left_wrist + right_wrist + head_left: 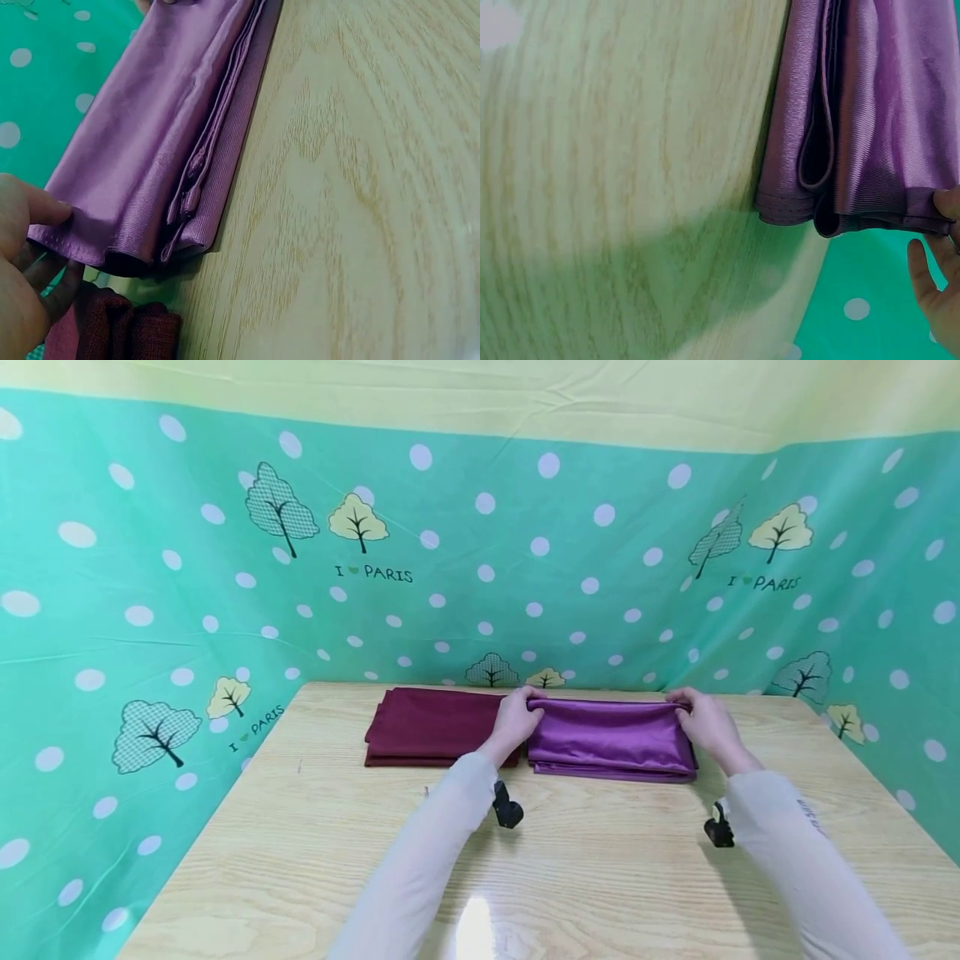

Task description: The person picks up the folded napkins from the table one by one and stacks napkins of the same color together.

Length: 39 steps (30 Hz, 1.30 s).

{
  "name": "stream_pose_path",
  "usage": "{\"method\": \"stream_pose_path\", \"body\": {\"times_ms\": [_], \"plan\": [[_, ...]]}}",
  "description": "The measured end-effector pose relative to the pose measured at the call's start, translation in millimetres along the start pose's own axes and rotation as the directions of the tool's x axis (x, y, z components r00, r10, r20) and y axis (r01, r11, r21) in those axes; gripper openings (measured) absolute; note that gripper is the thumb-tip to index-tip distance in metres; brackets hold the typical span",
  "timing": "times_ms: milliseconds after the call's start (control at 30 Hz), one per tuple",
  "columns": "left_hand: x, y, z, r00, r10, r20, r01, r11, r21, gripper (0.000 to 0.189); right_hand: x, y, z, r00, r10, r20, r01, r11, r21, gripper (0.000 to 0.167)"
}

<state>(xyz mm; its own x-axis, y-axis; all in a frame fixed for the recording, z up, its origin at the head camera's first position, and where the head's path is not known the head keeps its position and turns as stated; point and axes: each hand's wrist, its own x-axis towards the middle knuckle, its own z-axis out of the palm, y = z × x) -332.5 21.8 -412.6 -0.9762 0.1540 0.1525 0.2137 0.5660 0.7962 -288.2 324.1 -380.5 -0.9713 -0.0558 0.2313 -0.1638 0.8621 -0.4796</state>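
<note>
A folded purple satin cloth lies near the table's far edge, its layers stacked at the near side. My left hand pinches its far left corner between thumb and fingers; in the left wrist view the thumb lies on top and the fingers go underneath. At the far right corner my right hand grips the cloth the same way, with one finger of it standing away in the right wrist view. A folded maroon cloth lies just left of the purple one, partly behind my left hand.
The wooden table stretches toward me, with a bright glare spot near its front. A green dotted curtain with tree prints hangs behind and along both sides. Black wrist devices hang beneath the sleeves.
</note>
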Motion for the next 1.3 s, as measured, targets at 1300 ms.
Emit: {"method": "stream_pose_path", "body": {"times_ms": [1300], "plan": [[-1.0, -11.8, 5.9, 0.992, -0.002, 0.124, -0.015, 0.991, 0.136, 0.038, -4.9, 9.4, 24.6, 0.999, 0.009, 0.053, -0.007, 1.000, -0.028, 0.031]]}}
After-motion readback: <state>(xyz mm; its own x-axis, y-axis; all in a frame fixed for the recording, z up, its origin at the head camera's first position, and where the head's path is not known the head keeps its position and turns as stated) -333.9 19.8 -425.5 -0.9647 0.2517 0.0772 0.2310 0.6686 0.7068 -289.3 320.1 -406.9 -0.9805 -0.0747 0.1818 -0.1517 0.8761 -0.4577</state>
